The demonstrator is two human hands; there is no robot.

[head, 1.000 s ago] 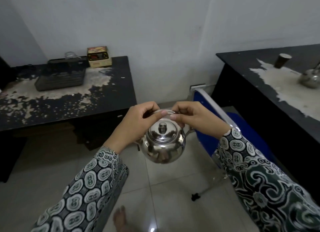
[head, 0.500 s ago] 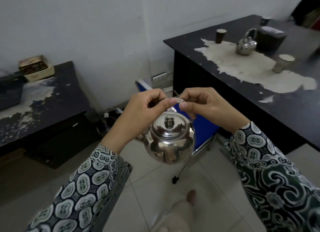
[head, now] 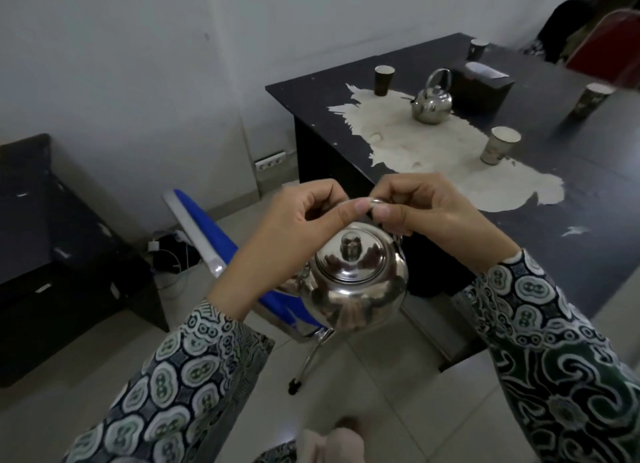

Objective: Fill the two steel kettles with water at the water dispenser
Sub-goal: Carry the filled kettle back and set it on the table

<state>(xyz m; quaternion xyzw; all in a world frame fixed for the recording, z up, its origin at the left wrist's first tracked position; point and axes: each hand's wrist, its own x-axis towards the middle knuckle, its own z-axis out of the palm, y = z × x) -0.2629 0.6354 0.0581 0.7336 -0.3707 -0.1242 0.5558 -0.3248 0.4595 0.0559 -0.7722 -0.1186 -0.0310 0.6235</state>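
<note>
A shiny steel kettle [head: 356, 282] with its lid on hangs in front of me, above the tiled floor. My left hand [head: 294, 227] and my right hand [head: 426, 206] both pinch its thin wire handle from either side, fingertips nearly touching above the lid knob. A second steel kettle [head: 433, 104] stands upright with its handle raised on the black table [head: 588, 220] at the upper right, well beyond my hands. No water dispenser is in view.
Several paper cups [head: 500, 146] and a dark box [head: 481, 85] stand on the table near the second kettle. A blue chair [head: 221, 241] leans below my hands. A low black desk [head: 41, 227] fills the left; a wall socket [head: 270, 159] and cables sit by the wall.
My view has swung right: the left desk slid out toward the edge and the right table with the second kettle came closer. Both hands keep the same hold on the kettle.
</note>
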